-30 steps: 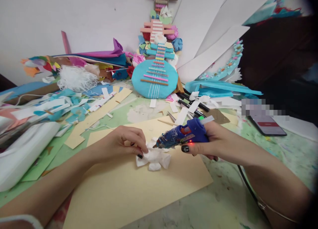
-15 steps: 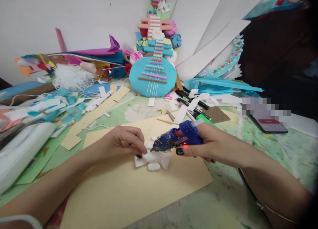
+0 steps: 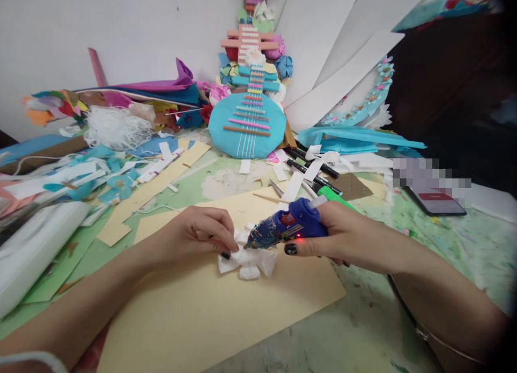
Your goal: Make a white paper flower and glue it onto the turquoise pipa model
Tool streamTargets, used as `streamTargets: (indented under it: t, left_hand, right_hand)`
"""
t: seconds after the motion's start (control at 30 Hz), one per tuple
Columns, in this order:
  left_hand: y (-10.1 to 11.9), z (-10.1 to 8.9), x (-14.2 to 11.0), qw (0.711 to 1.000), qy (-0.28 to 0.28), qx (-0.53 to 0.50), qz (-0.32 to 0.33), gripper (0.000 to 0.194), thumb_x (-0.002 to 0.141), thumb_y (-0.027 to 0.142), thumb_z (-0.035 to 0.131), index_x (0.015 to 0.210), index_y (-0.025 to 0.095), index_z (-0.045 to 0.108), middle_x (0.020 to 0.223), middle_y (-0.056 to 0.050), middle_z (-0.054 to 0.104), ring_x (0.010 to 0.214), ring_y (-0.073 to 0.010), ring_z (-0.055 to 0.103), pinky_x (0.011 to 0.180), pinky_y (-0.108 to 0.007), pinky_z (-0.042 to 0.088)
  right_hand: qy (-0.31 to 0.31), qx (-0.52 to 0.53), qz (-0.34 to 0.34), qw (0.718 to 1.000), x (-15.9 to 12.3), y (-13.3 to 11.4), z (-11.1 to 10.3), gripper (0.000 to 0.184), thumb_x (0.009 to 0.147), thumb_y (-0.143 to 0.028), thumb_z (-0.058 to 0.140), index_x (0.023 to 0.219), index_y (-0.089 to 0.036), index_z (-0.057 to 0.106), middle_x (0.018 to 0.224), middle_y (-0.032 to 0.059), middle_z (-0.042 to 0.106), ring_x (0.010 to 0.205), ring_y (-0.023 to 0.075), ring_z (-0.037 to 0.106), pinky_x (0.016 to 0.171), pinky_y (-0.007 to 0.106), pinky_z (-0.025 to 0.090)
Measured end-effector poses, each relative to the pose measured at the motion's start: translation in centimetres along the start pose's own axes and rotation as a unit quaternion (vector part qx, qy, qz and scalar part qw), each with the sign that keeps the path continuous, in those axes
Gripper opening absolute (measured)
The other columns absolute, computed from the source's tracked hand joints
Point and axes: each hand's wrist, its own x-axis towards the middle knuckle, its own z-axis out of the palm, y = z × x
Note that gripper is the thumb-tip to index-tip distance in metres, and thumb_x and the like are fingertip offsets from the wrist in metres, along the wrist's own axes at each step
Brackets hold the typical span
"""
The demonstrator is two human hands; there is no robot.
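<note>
A white paper flower point(image 3: 249, 268) lies on a sheet of cream card point(image 3: 210, 319) in front of me. With finger and thumb, my left hand point(image 3: 210, 233) pinches the flower's left side. My right hand point(image 3: 339, 235) is wrapped round a blue hot glue gun point(image 3: 288, 222), whose red light glows and whose clear glue stick juts from the back. The gun's nozzle points down to the left, right at the flower's middle near my left fingertips. Whether the tip touches the paper I cannot tell. The far petals are partly hidden behind the gun.
Behind the card stands a turquoise paper lute point(image 3: 247, 126). Markers point(image 3: 313, 173) and white paper strips lie beyond the gun, and a phone point(image 3: 436, 198) sits at the right. Paper scraps, white string point(image 3: 117, 126) and a white roll point(image 3: 40, 254) crowd the left. The gun's cable point(image 3: 404, 303) runs under my right forearm.
The glue gun has moved slightly left and down, bringing its nozzle to the flower's middle. My left hand keeps its pinch on the flower. The view has shifted a little.
</note>
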Motion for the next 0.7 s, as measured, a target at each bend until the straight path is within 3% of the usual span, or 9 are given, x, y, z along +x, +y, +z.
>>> streamTargets:
  t: [0.7]
  left_hand:
    - [-0.12,-0.04,0.14,1.000,-0.003,0.009,0.016,0.020,0.086,0.026,0.056,0.082,0.019,0.075,0.079,-0.007,0.062,0.068,-0.0108,0.059,0.059,-0.017,0.045]
  right_hand:
    - [0.007,-0.019,0.003,1.000,-0.16,-0.26,0.02,0.043,0.076,-0.060,0.055,0.073,-0.018,0.055,0.059,-0.0039,0.040,0.051,0.0076,0.034,0.042,0.020,0.021]
